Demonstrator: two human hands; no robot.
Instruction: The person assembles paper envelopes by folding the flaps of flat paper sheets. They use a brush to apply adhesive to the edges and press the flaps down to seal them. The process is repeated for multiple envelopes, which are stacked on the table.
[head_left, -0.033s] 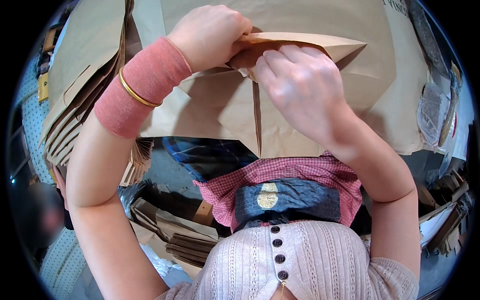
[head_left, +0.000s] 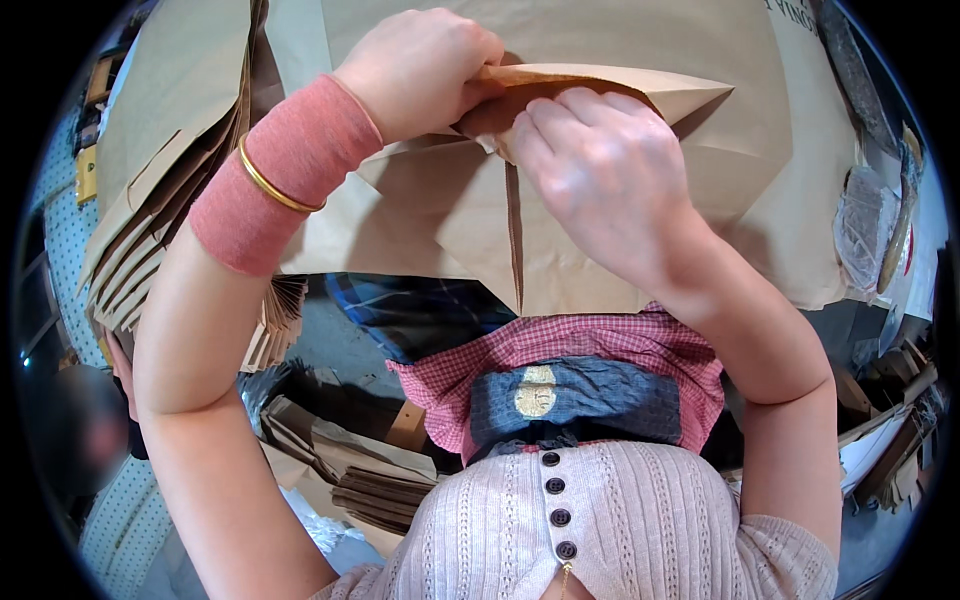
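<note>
A large brown paper bag [head_left: 600,270] lies flat in front of me, with a folded end raised into a pocket-like opening. My left hand [head_left: 430,75], below a pink wrist cover with a gold bangle, pinches the left corner of that opening. Curled at the opening's near edge, my right hand [head_left: 605,150] grips the paper; its fingertips are hidden inside the fold. A narrow dark slit runs from the opening toward the bag's near edge.
Stacked brown paper bags [head_left: 150,200] fan out at the left. More folded paper [head_left: 385,495] lies lower down, beside my body. Clear plastic wrap [head_left: 868,225] is at the right edge. Another person, blurred, is at the far left.
</note>
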